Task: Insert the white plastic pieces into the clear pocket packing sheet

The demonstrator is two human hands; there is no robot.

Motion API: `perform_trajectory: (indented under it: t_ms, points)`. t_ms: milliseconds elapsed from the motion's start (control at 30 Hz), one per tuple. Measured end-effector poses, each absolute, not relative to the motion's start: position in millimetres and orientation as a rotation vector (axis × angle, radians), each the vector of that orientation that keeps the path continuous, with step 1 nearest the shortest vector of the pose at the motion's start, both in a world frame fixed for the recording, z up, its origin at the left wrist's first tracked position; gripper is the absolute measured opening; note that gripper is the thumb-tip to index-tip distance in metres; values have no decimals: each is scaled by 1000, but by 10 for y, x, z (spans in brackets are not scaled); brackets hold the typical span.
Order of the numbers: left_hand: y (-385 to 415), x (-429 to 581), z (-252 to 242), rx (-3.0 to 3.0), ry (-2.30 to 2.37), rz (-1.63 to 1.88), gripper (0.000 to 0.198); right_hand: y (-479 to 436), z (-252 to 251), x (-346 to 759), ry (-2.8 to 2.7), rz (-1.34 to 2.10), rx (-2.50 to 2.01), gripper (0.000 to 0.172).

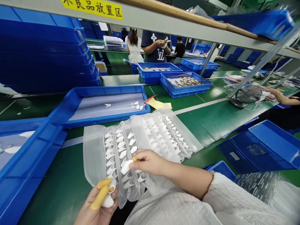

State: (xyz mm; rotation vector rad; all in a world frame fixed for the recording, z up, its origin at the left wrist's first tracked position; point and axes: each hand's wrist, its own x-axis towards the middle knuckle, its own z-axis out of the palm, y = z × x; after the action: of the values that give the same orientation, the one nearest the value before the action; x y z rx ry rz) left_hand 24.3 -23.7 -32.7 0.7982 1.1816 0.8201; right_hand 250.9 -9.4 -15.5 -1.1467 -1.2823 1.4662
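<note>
Nearest, a small glossy white piece (pixel 108 201) is clasped in the left hand (pixel 93 211), whose yellow-capped fingers are curled shut. Beyond, a second white piece (pixel 126 167) is pinched by the right hand (pixel 150 162) over the translucent pocketed sheet (pixel 93 156), which is filled with rows of alike pieces.

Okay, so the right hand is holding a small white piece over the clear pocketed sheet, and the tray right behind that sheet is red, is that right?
Not quite. The head view shows that the tray right behind the pocketed sheet is blue, not red. The rest stands: the right hand holds a small white piece over that clear sheet.
</note>
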Motion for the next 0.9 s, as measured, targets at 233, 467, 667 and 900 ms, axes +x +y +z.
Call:
perform_trajectory:
  t_ms: [233, 467, 667, 900]
  points:
    - [-306, 472, -207, 1299, 1310, 758, 53, -185, -65, 2480, -1123, 1701, -1137, 52]
    - [-417, 495, -267, 1578, 1315, 727, 42, -243, -107, 2447, -1412, 1629, -1168, 48]
    - [-421, 481, -301, 1790, 1327, 718, 32, -292, -193, 2345, -1318, 1643, -1248, 43]
    - [-443, 473, -283, 1750, 1192, 739, 33, -234, -180, 2360, -1287, 1625, -1227, 47]
